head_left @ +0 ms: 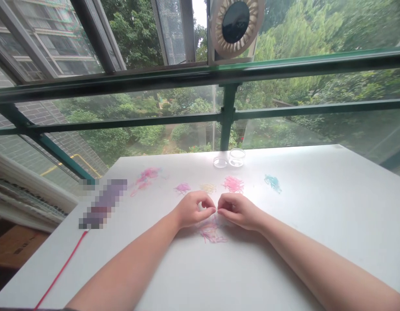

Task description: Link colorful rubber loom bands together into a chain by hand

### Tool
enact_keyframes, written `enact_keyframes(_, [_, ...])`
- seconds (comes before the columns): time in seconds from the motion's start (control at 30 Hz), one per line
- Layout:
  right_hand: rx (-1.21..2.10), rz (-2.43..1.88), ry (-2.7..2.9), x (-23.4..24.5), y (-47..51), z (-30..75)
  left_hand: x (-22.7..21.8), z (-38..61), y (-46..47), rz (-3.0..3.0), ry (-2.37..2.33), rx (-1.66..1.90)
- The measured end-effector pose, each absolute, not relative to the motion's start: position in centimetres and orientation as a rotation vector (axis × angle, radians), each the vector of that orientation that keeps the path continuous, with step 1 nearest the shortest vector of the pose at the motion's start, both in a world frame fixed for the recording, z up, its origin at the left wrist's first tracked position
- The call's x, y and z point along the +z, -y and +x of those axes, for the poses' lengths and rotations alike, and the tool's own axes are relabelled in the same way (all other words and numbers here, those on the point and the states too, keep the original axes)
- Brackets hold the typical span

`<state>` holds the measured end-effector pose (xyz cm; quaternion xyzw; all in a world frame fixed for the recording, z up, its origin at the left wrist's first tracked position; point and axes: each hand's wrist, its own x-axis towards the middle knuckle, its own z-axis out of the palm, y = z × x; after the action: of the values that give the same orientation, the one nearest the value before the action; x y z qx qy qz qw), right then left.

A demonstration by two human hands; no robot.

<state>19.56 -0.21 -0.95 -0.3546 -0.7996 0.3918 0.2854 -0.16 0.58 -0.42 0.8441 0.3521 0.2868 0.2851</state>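
My left hand (196, 209) and my right hand (237, 210) meet fingertip to fingertip above the table, each closed in a pinch. Whatever lies between the fingertips is too small to make out. Just below them is a mixed pile of thin coloured strands (212, 233), perhaps small rubber bands, partly hidden by the hands. Beyond my fingers lie sorted heaps: a purple heap (182, 188), a pale yellow heap (208, 187) and a pink heap (233, 184). A teal heap (273, 183) sits farther right. To the left spreads a looser pink and mixed heap (148, 176).
At the far edge of the white table (316, 207) stand a clear round container (237, 157) and a clear shallow lid or dish (220, 162). A blurred-out object (104, 205) with a red cable (62, 270) lies left. A green railing (154, 80) and windows rise behind.
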Motion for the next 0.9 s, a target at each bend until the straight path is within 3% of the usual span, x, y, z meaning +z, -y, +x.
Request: enact_keyframes(0.9, [1.095, -0.949, 2.071, -1.13, 0.05, 19.60, -0.59, -0.13, -0.59, 2.240, -0.954, 0.850])
